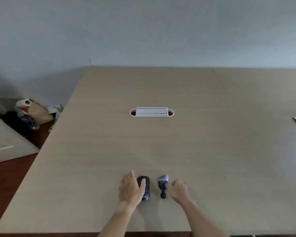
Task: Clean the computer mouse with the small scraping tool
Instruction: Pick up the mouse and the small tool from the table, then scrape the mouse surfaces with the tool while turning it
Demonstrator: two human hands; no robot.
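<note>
The left hand (130, 189) is resting over the mouse (144, 188) near the bench's (161, 142) 6 o'clock edge, fingers (142, 183) loosely draped, not yet clenched; it should be pinning the sides firmly. At the mouse's 3 o'clock the scraper (163, 186) is lying flat. The right hand (179, 191) is reaching in from 3 o'clock, fingers curled but released, best closing low on the handle.
</note>
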